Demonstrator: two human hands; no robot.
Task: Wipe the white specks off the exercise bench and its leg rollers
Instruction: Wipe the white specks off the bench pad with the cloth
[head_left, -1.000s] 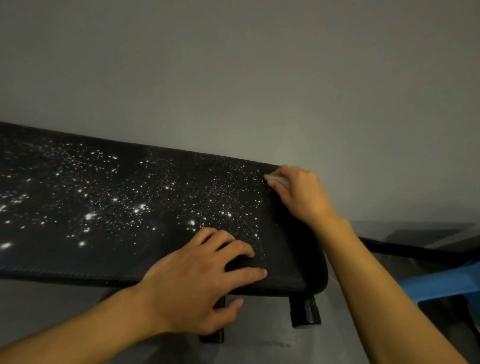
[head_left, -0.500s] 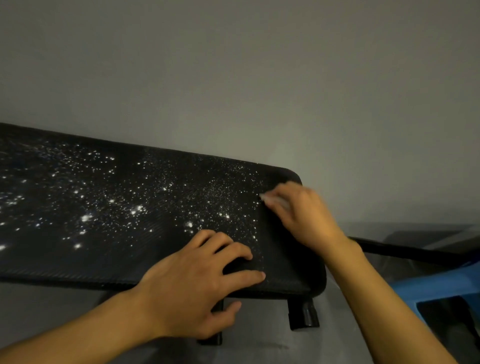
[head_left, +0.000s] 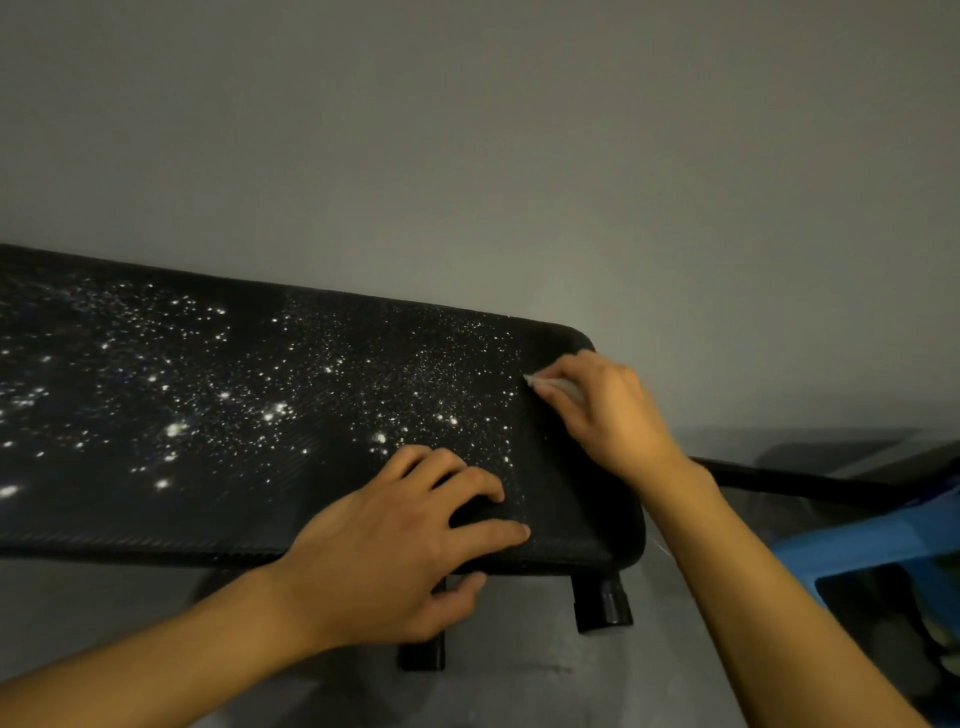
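Observation:
A black padded exercise bench (head_left: 156, 509) runs from the left edge to the middle right, dotted with white specks (head_left: 270, 410). A strip at its right end (head_left: 571, 499) looks speck-free. My left hand (head_left: 395, 551) lies flat on the near edge of the pad, fingers spread, thumb under the rim. My right hand (head_left: 602, 410) presses a small white cloth (head_left: 550, 387) against the pad near the far right corner; most of the cloth is hidden under the fingers. No leg rollers are in view.
Two black bracket stubs (head_left: 602, 603) stick out below the bench's right end. A black bar (head_left: 810, 486) runs right from behind my right wrist. A blue plastic stool (head_left: 872, 545) stands at the right. A plain grey wall is behind.
My right hand with the cloth has slid from the far corner down toward me along the right end of the pad. My left hand has stayed in place.

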